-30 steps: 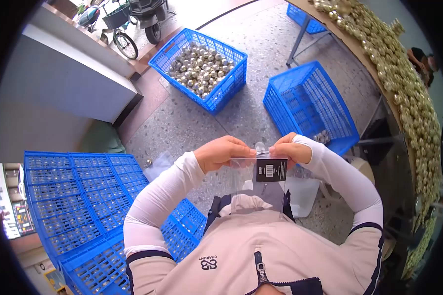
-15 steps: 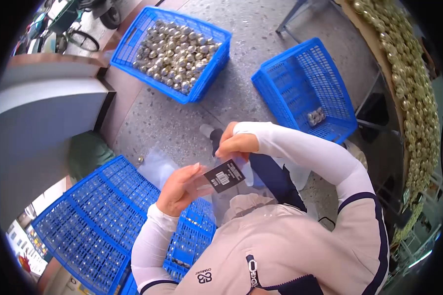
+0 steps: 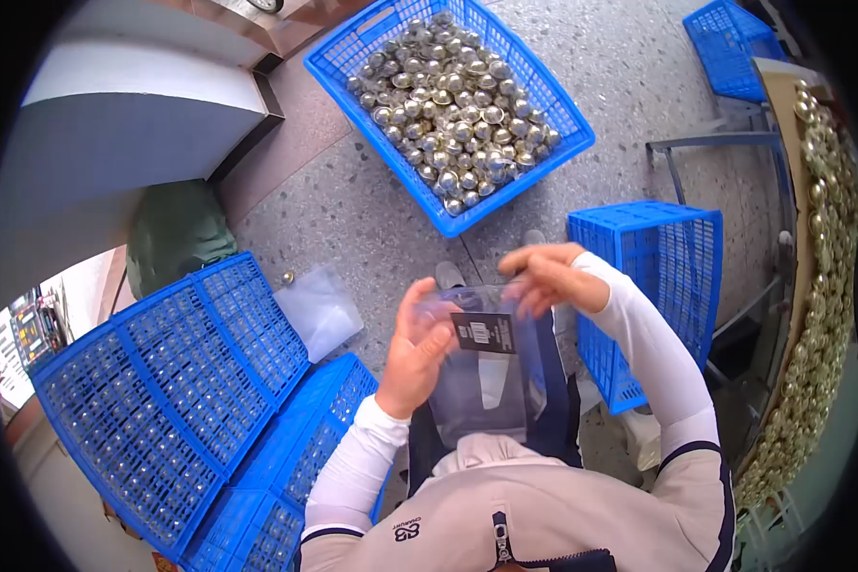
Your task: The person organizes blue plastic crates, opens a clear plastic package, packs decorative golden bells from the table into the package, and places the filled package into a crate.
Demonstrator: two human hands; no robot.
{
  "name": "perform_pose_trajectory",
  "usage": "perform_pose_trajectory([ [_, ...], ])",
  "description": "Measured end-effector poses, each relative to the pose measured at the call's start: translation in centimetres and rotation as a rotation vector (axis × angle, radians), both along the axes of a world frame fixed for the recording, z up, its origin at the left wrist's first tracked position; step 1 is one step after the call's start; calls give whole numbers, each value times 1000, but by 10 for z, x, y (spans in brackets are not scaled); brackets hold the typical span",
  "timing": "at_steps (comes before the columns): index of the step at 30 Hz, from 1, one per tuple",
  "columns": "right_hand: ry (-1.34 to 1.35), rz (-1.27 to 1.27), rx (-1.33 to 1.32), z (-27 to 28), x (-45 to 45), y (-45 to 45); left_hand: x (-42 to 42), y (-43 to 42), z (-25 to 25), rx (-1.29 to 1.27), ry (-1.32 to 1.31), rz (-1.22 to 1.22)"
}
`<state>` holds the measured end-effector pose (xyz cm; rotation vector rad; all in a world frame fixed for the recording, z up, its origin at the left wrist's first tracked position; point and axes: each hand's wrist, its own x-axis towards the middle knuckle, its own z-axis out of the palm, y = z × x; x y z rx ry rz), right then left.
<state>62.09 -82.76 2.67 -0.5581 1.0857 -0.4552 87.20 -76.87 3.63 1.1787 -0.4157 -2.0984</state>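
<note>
A clear plastic package (image 3: 472, 410) hangs in front of my lap, see-through, with a black barcode label (image 3: 483, 333) near its upper part. My left hand (image 3: 416, 353) grips its left upper edge, thumb toward the label and fingers behind. At the upper right corner of the package, my right hand (image 3: 551, 277) has its fingers bent around the edge, slightly smeared by motion. Whether the package is a bag or a folded box I cannot tell.
Ahead stands a blue crate (image 3: 520, 195) full of shiny gold-silver balls (image 3: 458, 105). Another blue crate (image 3: 639, 214) is at right. Blue baskets (image 3: 176, 362) are at left, beside a clear plastic sheet (image 3: 319, 310) on the floor. More balls (image 3: 810, 315) line the right-hand table.
My view has shifted, bringing the ball-filled crate nearer. The package has turned so its label lies almost level, and my hands are farther apart along its top.
</note>
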Motion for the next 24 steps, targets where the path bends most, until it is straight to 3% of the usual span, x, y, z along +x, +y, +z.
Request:
perform_pose_trajectory([
  [1,-56,-209,32,-34,-7,-12,5,-17,-36,-10,71,64],
  [3,403,-364,-352,-158,-52,-47,11,-35,-128,76,9,58],
  [5,754,-416,-293,-270,-117,-88,9,-47,-205,235,-122,-17],
  [7,965,-330,-470,-378,-186,-121,-9,-41,-284,-59,-437,-318],
  [10,1222,45,-630,-481,-264,-165,-56,-47,-333,-214,-684,-576],
  [11,1055,58,-513,-487,-269,-176,-69,-59,-336,-226,-747,-646],
  [15,541,107,-118,-523,-287,-201,-100,-63,-383,-570,-1254,-542],
  [17,436,58,-94,-516,-289,-201,-92,-65,-385,-378,-1000,-603],
  [24,344,29,-307,-471,-253,-187,-51,-50,-370,-384,-972,-495],
])
